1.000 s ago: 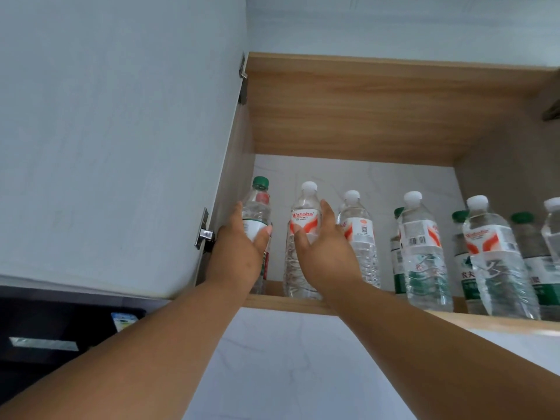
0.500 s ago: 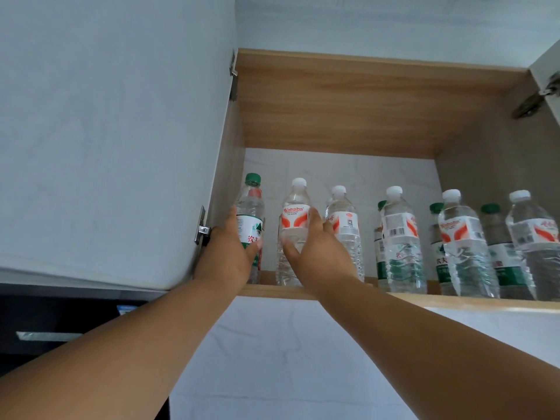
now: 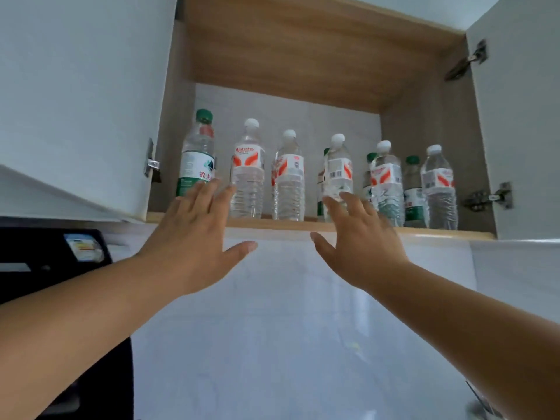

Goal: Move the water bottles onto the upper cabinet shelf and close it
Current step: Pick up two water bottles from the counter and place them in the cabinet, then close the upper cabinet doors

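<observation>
Water bottles: a row of clear bottles stands upright on the upper cabinet shelf (image 3: 303, 226), running from the left wall to near the right wall.
Green-capped bottle (image 3: 198, 156): leftmost, just beside the cabinet's left wall; its base is hidden behind the left hand.
White-capped bottles: the second bottle (image 3: 248, 174) and third bottle (image 3: 288, 180) stand side by side with red-and-white labels; a fourth bottle (image 3: 338, 171) has its lower part covered by the right hand's fingers.
Back row: further green caps show behind the front bottles on the right; how many stand there is hard to tell, since each is mostly hidden.
Right end: two more white-capped bottles (image 3: 386, 180) and (image 3: 439, 186) stand near the right wall.
Left hand (image 3: 197, 237): grip spread, fingers straight and thumb out, holding nothing; its fingertips overlap the green-capped bottle's base in the view, and whether they touch it cannot be told.
Right hand (image 3: 360, 237): grip spread, fingers straight and slightly blurred, holding nothing; contact with the fourth bottle cannot be told.
Cabinet: both doors are open; the left door (image 3: 81, 95) fills the upper left, the right door (image 3: 521, 116) is cut off by the frame edge, with hinges (image 3: 491, 197) on its inner side.
Below: a pale wall (image 3: 288, 328) lies under the shelf.
Lower left: a dark appliance (image 3: 45, 256), cut off by the frame and partly behind the left forearm; its sticker is too blurred to read.
</observation>
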